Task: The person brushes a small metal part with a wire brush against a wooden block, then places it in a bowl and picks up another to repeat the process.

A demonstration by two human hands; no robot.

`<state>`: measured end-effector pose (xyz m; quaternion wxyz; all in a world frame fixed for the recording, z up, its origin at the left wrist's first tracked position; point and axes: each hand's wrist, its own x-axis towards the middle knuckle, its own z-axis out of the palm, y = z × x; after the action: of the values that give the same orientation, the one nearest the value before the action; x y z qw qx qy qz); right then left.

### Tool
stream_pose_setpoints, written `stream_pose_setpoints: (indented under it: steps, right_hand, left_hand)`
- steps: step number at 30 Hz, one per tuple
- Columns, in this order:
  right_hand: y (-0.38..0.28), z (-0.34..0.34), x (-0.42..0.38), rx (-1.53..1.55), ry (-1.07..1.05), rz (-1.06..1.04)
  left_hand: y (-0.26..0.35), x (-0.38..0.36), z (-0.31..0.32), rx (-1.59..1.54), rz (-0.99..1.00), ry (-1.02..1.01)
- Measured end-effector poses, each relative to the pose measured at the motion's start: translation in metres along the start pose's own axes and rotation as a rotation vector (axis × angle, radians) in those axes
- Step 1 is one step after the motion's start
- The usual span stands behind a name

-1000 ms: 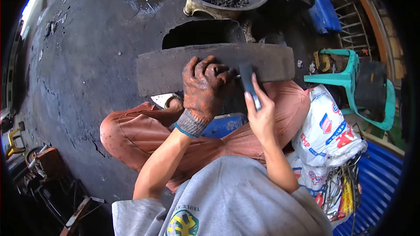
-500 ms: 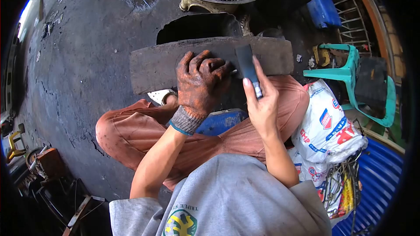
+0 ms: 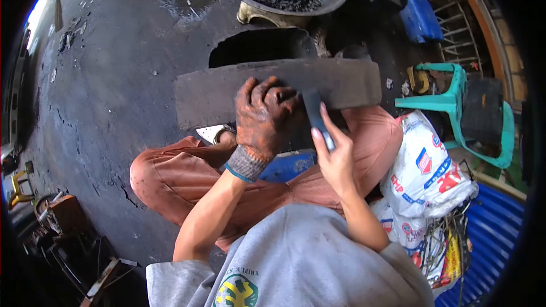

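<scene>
Two hands on rubber strip (image 3: 227, 94)

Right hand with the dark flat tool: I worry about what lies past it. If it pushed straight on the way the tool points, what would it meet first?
The right hand aims its dark flat tool up at the long dark slab. The tool probably meets that slab first; its tip already overlaps the lower edge, though depth is unclear.

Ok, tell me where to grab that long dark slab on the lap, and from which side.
Grip the slab at its bare left end, coming from the left. It lies lengthwise across the knees, and the gloved left hand and the right hand with its dark tool already crowd the middle, so that end looks easiest to reach.
</scene>
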<state>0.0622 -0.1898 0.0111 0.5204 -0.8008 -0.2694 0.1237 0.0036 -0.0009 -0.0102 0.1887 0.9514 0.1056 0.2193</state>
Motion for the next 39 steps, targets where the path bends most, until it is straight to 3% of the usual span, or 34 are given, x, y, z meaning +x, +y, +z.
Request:
stream_pose_setpoints:
  steps: [1, 2, 4, 5, 6, 8, 10, 14, 15, 19, 22, 24, 26, 28, 30, 34, 36, 38, 39]
  right_hand:
    - [-0.001, -0.009, -0.001, -0.012, -0.034, -0.029]
    - [-0.006, -0.023, -0.007, 0.068, -0.089, 0.144]
    - [-0.024, -0.031, 0.013, -0.094, -0.030, 0.037]
    - [-0.030, -0.030, 0.023, -0.067, -0.014, 0.168]
    - [-0.022, -0.025, 0.020, -0.067, -0.009, 0.168]
    - [0.000, -0.010, 0.022, -0.100, -0.034, 0.007]
    - [-0.004, -0.019, 0.006, 0.009, -0.033, 0.132]
    - [0.018, -0.054, 0.010, 0.007, 0.074, 0.136]
    - [0.018, -0.059, 0.015, 0.048, 0.072, 0.224]
    - [0.030, -0.050, 0.026, 0.008, 0.109, 0.051]
    - [0.034, -0.049, 0.024, 0.010, 0.124, 0.043]
    - [0.031, -0.052, 0.022, 0.033, 0.124, 0.041]
    - [0.026, -0.056, 0.022, 0.089, 0.074, 0.140]
    - [0.029, -0.058, 0.022, 0.063, 0.070, 0.097]
    - [0.042, -0.059, 0.020, 0.079, 0.220, 0.047]
    - [0.067, -0.104, 0.028, -0.102, 0.466, 0.042]
    - [0.100, -0.135, 0.028, -0.270, 0.574, 0.225]
    - [0.142, -0.154, 0.032, 0.164, 0.725, 0.389]
    - [0.179, -0.165, 0.029, -0.023, 0.745, 0.252]
  left_hand:
    - [-0.001, 0.000, 0.000, -0.036, 0.002, 0.033]
    - [-0.001, -0.002, 0.000, -0.042, -0.009, 0.020]
    - [-0.004, 0.000, 0.000, -0.053, 0.016, 0.049]
    - [-0.002, 0.000, -0.001, -0.035, 0.018, 0.063]
    - [0.000, -0.001, 0.000, -0.036, 0.022, 0.062]
    - [0.000, 0.001, 0.000, -0.019, -0.011, 0.066]
    - [-0.001, 0.000, 0.000, -0.013, 0.009, 0.077]
    - [0.002, 0.002, -0.006, -0.035, -0.013, 0.005]
    - [0.003, 0.003, -0.009, -0.091, -0.047, 0.010]
    - [-0.010, 0.012, -0.033, -0.270, -0.187, 0.108]
    - [-0.023, 0.035, -0.060, -0.415, -0.306, 0.291]
    - [-0.033, 0.059, -0.086, -0.056, -0.219, 0.281]
    - [-0.037, 0.084, -0.090, 0.163, -0.152, 0.246]
    - [-0.043, 0.105, -0.083, 0.256, -0.097, 0.167]
    - [-0.054, 0.119, -0.061, 0.246, -0.035, -0.133]
    - [-0.067, 0.157, -0.041, 0.176, -0.014, -0.118]
    - [-0.084, 0.182, -0.024, 0.161, -0.070, -0.142]
    - [-0.102, 0.212, -0.005, 0.112, -0.162, -0.221]
    - [-0.115, 0.229, 0.008, 0.179, -0.135, -0.232]
